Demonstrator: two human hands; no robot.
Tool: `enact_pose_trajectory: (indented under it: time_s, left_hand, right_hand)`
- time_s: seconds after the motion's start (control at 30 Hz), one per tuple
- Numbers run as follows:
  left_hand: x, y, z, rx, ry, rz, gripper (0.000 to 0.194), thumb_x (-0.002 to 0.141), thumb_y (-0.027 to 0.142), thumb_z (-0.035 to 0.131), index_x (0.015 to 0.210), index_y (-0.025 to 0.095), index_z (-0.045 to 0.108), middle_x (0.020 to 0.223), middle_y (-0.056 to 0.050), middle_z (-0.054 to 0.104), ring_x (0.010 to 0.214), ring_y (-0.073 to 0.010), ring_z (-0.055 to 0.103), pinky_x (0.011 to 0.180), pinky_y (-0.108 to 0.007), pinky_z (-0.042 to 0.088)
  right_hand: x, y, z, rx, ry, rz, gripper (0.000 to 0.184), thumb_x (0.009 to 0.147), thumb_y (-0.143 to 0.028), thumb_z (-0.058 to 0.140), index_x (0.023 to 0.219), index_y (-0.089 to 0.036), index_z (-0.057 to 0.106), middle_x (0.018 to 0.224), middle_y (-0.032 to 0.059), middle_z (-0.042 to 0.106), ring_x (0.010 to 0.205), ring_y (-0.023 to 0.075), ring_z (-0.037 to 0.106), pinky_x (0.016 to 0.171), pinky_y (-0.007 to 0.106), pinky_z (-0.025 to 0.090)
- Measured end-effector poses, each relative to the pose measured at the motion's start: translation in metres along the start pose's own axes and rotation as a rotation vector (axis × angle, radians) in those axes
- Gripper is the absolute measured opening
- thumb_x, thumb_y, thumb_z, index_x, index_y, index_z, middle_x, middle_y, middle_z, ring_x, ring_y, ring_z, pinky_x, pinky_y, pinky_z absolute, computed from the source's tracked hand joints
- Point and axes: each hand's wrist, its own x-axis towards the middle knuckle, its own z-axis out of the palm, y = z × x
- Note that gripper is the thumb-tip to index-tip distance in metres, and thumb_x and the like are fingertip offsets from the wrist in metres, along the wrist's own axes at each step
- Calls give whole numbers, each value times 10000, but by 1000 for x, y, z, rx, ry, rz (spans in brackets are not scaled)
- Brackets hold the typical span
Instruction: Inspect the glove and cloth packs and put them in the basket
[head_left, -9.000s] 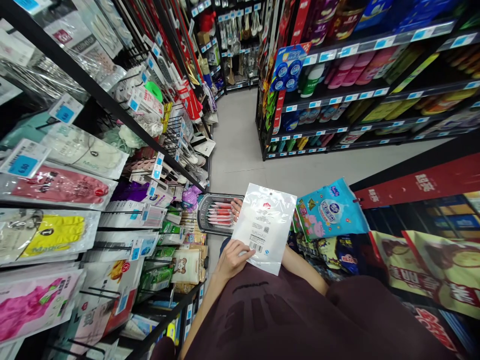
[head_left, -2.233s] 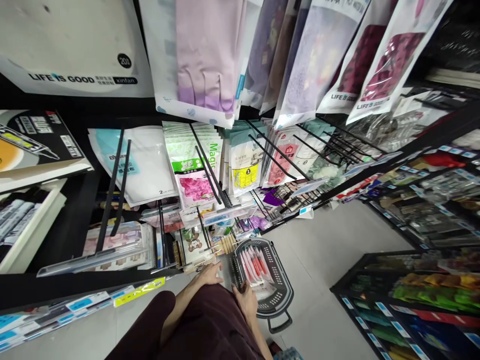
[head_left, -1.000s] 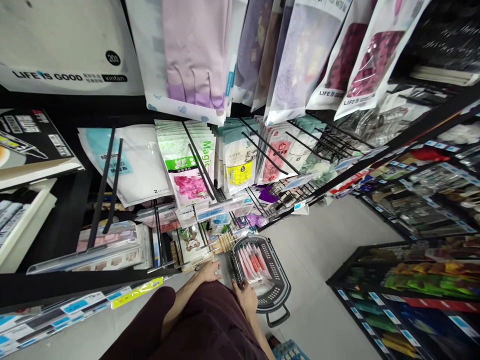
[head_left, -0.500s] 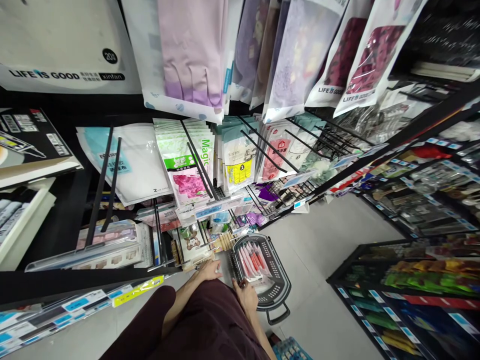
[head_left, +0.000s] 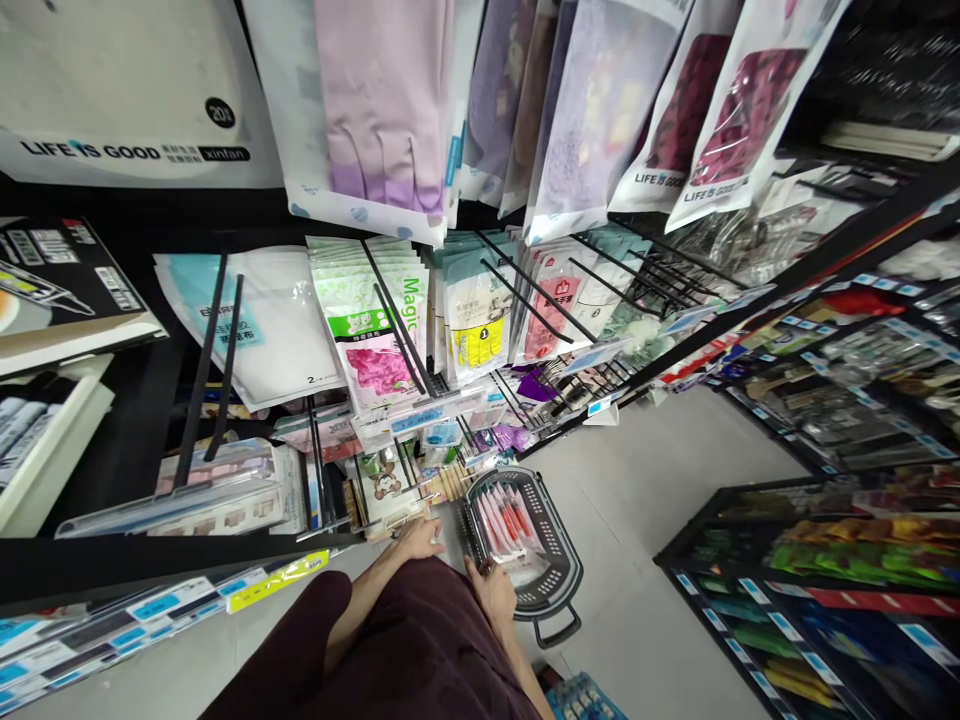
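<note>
The dark grey basket (head_left: pixel 553 540) of red-and-white packets (head_left: pixel 507 520) meets the right hand (head_left: pixel 495 592), grip unclear; the left hand (head_left: pixel 420 538) has fingers apart. Bags read "Magic" (head_left: pixel 377 350), "LIFE IS GOOD xinfan" (head_left: pixel 142 90).

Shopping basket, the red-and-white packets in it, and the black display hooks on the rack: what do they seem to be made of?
Shopping basket: probably molded plastic, dark grey and fairly matte; the regular perforations suggest it.
Red-and-white packets: likely plastic film, somewhat glossy, judging by the pale highlights; contents unclear.
Black display hooks: probably coated metal, since they're slim, straight rods.
</note>
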Motion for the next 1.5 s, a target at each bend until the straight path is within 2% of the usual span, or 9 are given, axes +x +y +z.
enact_pose_trajectory:
  time_s: [0.3,1.03,1.5]
  left_hand:
    - [5,-5,3,24,67,63,338,684,530,619,901,289,524,858,4,671,869,-256,632,709,-294,403]
    - [12,-9,8,17,53,44,360,706,540,602,963,303,518,892,13,681,903,-244,638,719,-288,412]
    - [15,-9,3,12,35,40,349,710,528,601,963,306,512,885,11,689,914,-251,637,721,-300,410]
  right_hand:
    - [3,4,4,-4,-12,-15,515,857,-683,400,861,-220,624,854,131,728,876,329,696,726,382,487]
    - [6,5,-1,9,-64,-16,505,874,-654,402,931,-203,622,881,131,731,891,296,695,724,333,473]
    - [8,0,-6,-9,-101,-14,479,887,-619,413,960,-198,631,932,131,730,931,287,689,750,334,481]
